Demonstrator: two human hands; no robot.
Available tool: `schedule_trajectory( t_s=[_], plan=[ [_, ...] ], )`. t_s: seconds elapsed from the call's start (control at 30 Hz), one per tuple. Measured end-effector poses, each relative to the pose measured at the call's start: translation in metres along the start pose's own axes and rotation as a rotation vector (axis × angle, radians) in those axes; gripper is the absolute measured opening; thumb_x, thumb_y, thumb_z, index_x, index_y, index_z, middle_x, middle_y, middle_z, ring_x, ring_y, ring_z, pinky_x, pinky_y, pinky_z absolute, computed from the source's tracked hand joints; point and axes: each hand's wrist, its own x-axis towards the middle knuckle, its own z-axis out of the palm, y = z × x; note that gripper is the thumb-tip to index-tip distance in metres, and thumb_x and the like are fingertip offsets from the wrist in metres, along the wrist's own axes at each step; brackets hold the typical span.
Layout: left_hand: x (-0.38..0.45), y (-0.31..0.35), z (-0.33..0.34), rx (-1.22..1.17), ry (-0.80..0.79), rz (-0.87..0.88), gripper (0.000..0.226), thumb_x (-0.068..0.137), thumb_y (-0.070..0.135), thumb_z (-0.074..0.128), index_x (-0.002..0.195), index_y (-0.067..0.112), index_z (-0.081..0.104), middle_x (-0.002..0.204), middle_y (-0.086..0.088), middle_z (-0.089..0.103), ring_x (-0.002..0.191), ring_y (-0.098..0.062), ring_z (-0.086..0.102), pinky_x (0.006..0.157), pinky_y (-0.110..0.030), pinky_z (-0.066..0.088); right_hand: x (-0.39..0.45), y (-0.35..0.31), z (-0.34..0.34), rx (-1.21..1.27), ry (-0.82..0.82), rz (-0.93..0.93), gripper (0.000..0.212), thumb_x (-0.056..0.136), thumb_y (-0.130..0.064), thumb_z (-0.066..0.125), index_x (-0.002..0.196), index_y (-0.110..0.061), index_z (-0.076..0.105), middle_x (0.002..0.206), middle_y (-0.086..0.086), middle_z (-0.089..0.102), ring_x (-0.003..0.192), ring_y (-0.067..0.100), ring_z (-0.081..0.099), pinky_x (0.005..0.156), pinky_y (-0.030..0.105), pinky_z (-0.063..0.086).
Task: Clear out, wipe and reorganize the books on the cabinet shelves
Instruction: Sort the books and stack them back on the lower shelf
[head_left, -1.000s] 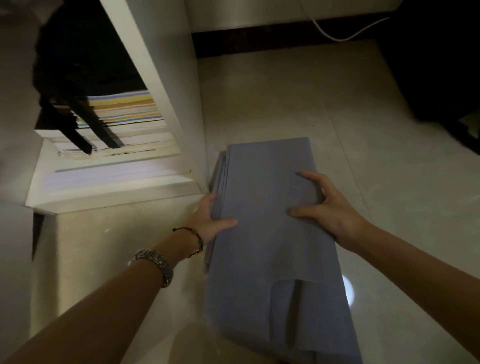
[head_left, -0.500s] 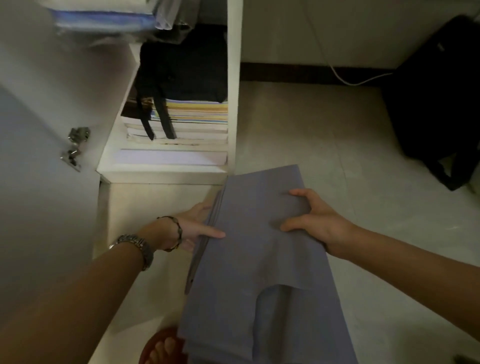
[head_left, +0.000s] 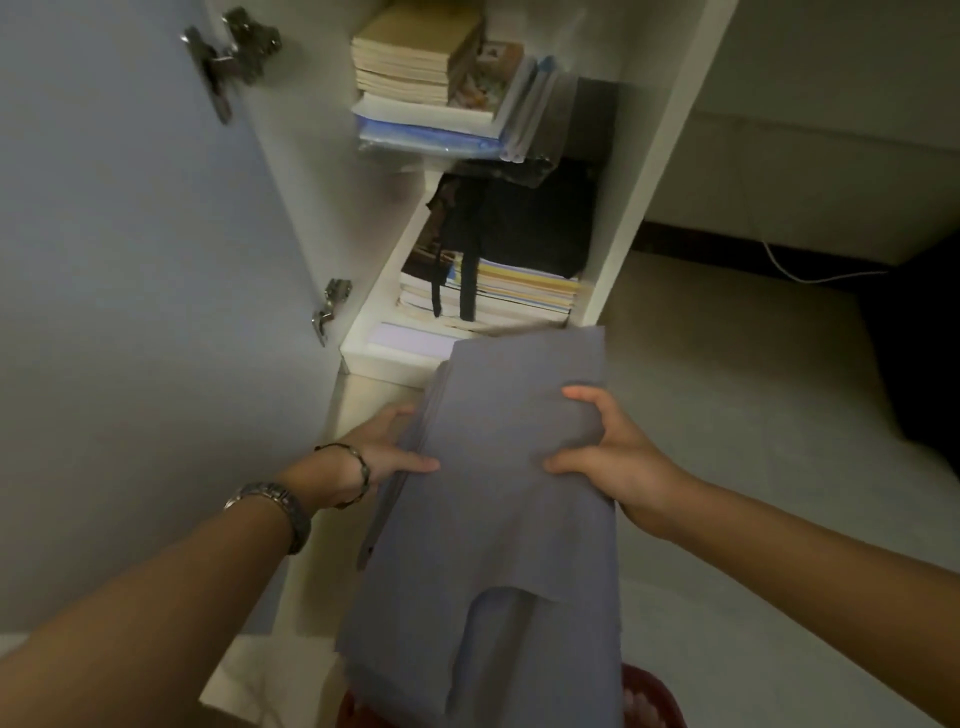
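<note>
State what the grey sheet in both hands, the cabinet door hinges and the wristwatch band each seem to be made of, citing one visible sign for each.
Grey sheet: likely woven cloth, matte; it drapes and folds softly.
Hinges: metal, shiny; they catch glints of light.
Watch band: probably steel links, polished; segmented and reflective.

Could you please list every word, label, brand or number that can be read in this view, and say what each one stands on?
None can be read.
Book with a picture on its cover, upper shelf: any print is too blurred.
Stack of books, lower shelf: only page edges and coloured covers show, no print legible.
Grey folded sheets held by the left hand and right hand: plain.
Wristwatch: no marking legible.
</note>
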Motion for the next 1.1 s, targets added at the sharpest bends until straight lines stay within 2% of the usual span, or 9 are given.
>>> schedule_trajectory(
  t_s=[0.07,0.17,0.33,0.4,0.53,0.67,0.83,1.0,1.1],
  plan=[
    [0.0,0.004,-0.012,0.084,0.021,0.009,0.086,0.067,0.014,0.082,0.137,0.021,0.034,0.12,-0.014,0.058,0.113,-0.035,0.055,0.098,-0.045,0.045,0.001,-0.005,0.009,0.04,0.001,0.012,0.068,0.073,0.009,0.07,0.123,-0.031,0.045,0.108,0.001,0.06,0.088,0.016,0.063,0.07,0.027,0.056],
    [-0.002,0.014,-0.028,0.187,0.008,-0.008,0.085,0.068,0.022,0.082,0.138,0.029,0.033,0.127,-0.012,0.055,0.113,-0.033,0.055,0.085,-0.041,0.051,0.004,-0.01,0.016,0.071,-0.002,0.026,0.069,0.073,0.008,0.072,0.124,-0.031,0.046,0.109,0.001,0.06,0.088,0.016,0.064,0.066,0.026,0.056],
    [-0.005,0.018,-0.052,0.296,0.056,0.025,0.087,0.068,0.023,0.082,0.141,0.019,0.034,0.138,-0.006,0.043,0.128,-0.027,0.042,0.105,-0.037,0.036,0.01,-0.022,0.033,0.092,-0.038,0.005,0.069,0.073,0.007,0.072,0.123,-0.032,0.046,0.11,-0.001,0.059,0.091,0.014,0.063,0.067,0.025,0.055],
    [-0.004,0.009,-0.059,0.224,0.084,0.02,0.09,0.061,0.021,0.086,0.138,0.018,0.04,0.142,-0.004,0.041,0.13,-0.025,0.039,0.109,-0.037,0.033,0.014,-0.032,0.042,0.005,-0.059,-0.06,0.069,0.074,0.007,0.071,0.123,-0.033,0.044,0.111,-0.002,0.055,0.094,0.013,0.06,0.071,0.026,0.055],
    [-0.002,-0.002,-0.064,0.058,0.188,0.042,0.077,0.069,0.001,0.078,0.136,0.008,0.041,0.142,-0.01,0.041,0.132,-0.027,0.037,0.109,-0.032,0.03,0.028,-0.055,0.062,-0.169,-0.093,-0.21,0.072,0.072,0.01,0.067,0.128,-0.029,0.044,0.127,0.001,0.046,0.112,0.021,0.053,0.093,0.04,0.051],
    [0.009,0.001,-0.068,-0.039,0.309,0.112,0.069,0.074,-0.005,0.072,0.136,0.001,0.04,0.143,-0.014,0.039,0.132,-0.027,0.038,0.102,-0.022,0.029,0.048,-0.077,0.078,-0.178,-0.094,-0.261,0.071,0.074,0.016,0.06,0.131,-0.023,0.043,0.122,0.004,0.05,0.106,0.02,0.056,0.084,0.029,0.051],
    [0.03,0.0,-0.072,-0.175,0.444,0.126,0.061,0.077,-0.008,0.068,0.132,-0.002,0.044,0.139,-0.019,0.045,0.127,-0.031,0.044,0.103,-0.03,0.033,0.081,-0.091,0.09,-0.204,-0.086,-0.199,0.071,0.075,0.014,0.064,0.134,-0.02,0.044,0.126,0.006,0.047,0.113,0.024,0.051,0.091,0.033,0.049],
    [0.047,-0.008,-0.072,-0.287,0.489,0.078,0.059,0.078,-0.001,0.069,0.132,0.003,0.046,0.136,-0.019,0.048,0.123,-0.034,0.047,0.105,-0.045,0.038,0.115,-0.098,0.099,-0.275,-0.096,-0.141,0.069,0.076,0.01,0.063,0.132,-0.028,0.047,0.131,0.006,0.046,0.113,0.026,0.051,0.087,0.035,0.05],
    [0.06,-0.013,-0.074,-0.339,0.509,0.076,0.059,0.076,0.002,0.073,0.13,0.008,0.049,0.132,-0.017,0.052,0.119,-0.034,0.051,0.102,-0.048,0.041,0.13,-0.104,0.103,-0.299,-0.072,-0.165,0.067,0.077,0.01,0.061,0.131,-0.028,0.047,0.126,0.002,0.045,0.112,0.026,0.05,0.085,0.034,0.051]
  ],
)
